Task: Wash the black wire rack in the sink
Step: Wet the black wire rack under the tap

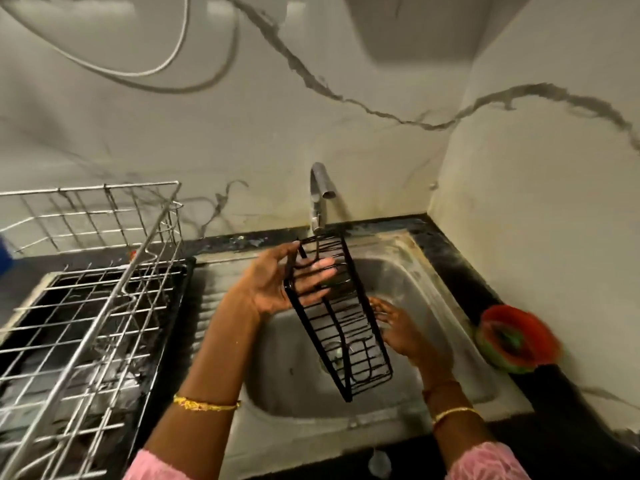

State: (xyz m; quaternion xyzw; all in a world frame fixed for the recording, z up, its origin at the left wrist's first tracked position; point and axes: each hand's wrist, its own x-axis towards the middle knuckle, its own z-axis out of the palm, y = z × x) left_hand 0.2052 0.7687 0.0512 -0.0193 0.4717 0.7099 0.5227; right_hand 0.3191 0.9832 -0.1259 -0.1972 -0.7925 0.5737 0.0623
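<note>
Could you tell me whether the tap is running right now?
Apparently off: no stream shows below the tap spout above the black wire rack.

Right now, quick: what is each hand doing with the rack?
Left hand: open, straight fingers against the black wire rack's upper end.
Right hand: open, fingers touching the rack's right side.

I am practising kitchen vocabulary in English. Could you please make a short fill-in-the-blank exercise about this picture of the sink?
1. The person holds the black wire rack over the ____.
2. The tap stands at the sink's far edge; the rack's upper end is just ____ its spout.
3. The left hand touches the rack with ____ fingers.
4. The silver dish rack stands to the ____ of the sink.

Missing words: sink; below; straight; left
</note>
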